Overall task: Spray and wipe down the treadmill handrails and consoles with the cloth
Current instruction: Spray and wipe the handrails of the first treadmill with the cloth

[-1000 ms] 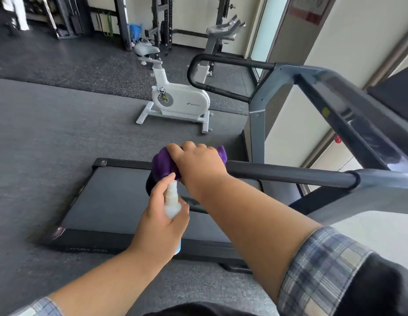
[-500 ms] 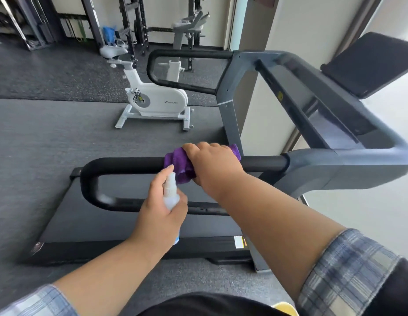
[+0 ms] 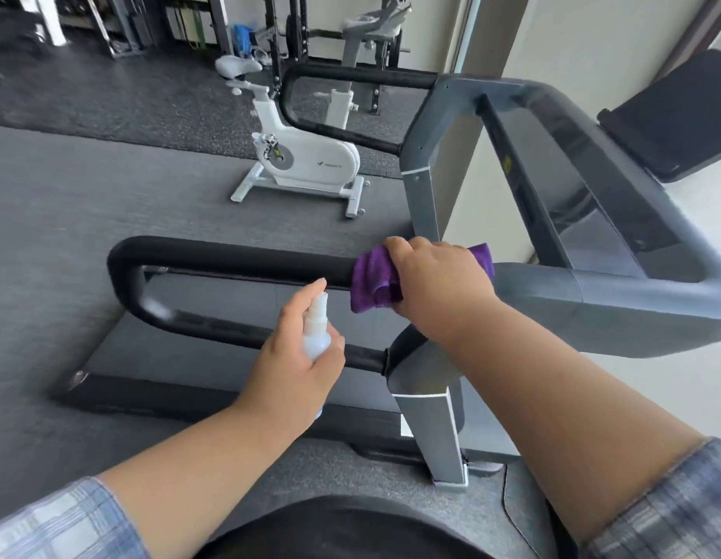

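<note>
A black padded near handrail (image 3: 230, 258) of the grey treadmill loops out to the left. My right hand (image 3: 439, 280) presses a purple cloth (image 3: 373, 282) around the rail's top bar, close to where it meets the grey frame. My left hand (image 3: 298, 357) grips a small clear spray bottle (image 3: 316, 328), index finger on its white nozzle, just below the rail and left of the cloth. The far handrail (image 3: 351, 76) and the dark console screen (image 3: 673, 119) lie beyond.
A white exercise bike (image 3: 306, 159) stands on the grey floor behind the treadmill. The treadmill belt deck (image 3: 121, 397) lies below the rail. Weight racks (image 3: 286, 34) line the back wall. A grey upright post (image 3: 431, 421) stands between my arms.
My right hand has slid the cloth rightward along the rail toward the frame. The view has swung so more of the looped rail and post shows. My left hand keeps the bottle.
</note>
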Tool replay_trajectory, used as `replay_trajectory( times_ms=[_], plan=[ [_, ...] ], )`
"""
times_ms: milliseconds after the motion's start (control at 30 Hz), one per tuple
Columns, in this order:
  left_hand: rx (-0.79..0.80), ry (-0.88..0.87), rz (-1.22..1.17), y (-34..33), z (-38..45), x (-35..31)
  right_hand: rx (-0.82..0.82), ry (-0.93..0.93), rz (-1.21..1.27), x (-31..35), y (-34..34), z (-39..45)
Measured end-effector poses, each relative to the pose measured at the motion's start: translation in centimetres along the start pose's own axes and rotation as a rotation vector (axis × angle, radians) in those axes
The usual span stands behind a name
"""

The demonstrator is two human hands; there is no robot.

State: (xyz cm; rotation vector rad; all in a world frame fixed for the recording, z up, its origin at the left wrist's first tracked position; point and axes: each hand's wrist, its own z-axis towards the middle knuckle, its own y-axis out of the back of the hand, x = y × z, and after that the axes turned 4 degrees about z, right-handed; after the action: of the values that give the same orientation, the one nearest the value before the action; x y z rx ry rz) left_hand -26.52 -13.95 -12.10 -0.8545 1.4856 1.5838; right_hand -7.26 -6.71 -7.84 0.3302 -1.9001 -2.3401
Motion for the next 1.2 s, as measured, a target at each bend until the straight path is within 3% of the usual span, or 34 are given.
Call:
replay_trajectory(
  times_ms=[400, 833, 967, 1200],
  plan=[
    [-0.125, 0.071, 0.069, -0.3, -2.2, 1.0, 0.066, 0.135, 0.053, 6.7, 0.0, 4.6],
    [-0.123, 0.012, 0.026, -1.9, -1.3, 0.3, 0.093, 0.104, 0.092, -2.1, 0.3, 0.3],
    [-0.161, 0.071, 0.058, 0.3, -1.8, 2.2, -0.012, 0.153, -0.022, -0.5, -0.4, 0.7],
    [-0.266, 0.147, 0.071, 5.0, -1.2, 4.7, 0.005, 0.188, 0.003, 5.9, -0.4, 4.2]
  ],
)
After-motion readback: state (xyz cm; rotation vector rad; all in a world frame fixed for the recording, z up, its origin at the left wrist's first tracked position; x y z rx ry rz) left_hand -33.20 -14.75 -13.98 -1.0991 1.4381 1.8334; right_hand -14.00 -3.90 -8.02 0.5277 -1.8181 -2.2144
